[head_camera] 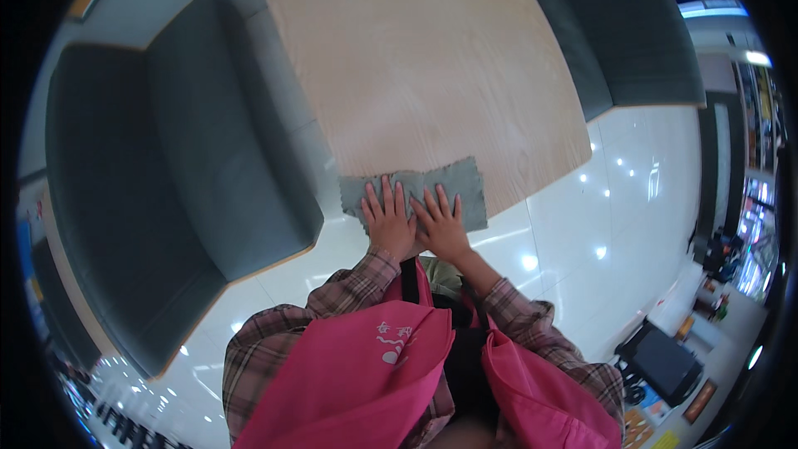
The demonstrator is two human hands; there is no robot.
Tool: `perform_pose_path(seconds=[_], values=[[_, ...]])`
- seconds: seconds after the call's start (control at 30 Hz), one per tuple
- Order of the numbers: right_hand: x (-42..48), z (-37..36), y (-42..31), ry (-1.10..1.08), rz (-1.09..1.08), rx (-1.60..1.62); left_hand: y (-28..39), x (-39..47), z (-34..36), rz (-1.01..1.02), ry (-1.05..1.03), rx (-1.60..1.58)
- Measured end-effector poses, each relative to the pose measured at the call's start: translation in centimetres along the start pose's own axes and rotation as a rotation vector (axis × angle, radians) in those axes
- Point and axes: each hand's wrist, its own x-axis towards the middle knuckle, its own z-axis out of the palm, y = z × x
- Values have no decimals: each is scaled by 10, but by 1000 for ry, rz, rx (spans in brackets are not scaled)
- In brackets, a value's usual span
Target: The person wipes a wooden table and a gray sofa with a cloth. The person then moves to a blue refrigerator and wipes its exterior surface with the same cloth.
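Observation:
A grey-green cleaning cloth (467,190) with scalloped edges lies spread at the near end of a light wood-grain table (430,68), and part of it hangs past the edge. My left hand (389,224) rests flat on the cloth's left half, palm down and fingers spread. Beside it, thumbs close together, my right hand (444,227) presses flat on the cloth nearer its right half. Neither hand's fingers are closed around the cloth. Under the palms, the cloth and the table edge are hidden.
A grey upholstered bench (206,137) with wooden edging stands left of the table; a similar bench (623,31) stands at the right. Glossy white floor tiles (561,224) reflect lights. A counter (742,318) at the lower right bears a dark device (662,358). I wear a pink apron (355,374).

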Motion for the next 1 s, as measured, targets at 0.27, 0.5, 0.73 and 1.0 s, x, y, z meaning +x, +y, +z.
perform_pose_path(seconds=[0.27,0.5,0.73,1.0], values=[[198,-55,36,155,-300,-210,-47,148,-26,-239,250,-37],[311,-114,3,-91,-161,-276,-102,241,-58,-315,208,126],[220,-72,25,32,-304,-270,-79,153,-46,-268,197,117],[15,-31,106,181,-520,-109,63,-4,28,-284,218,75]])
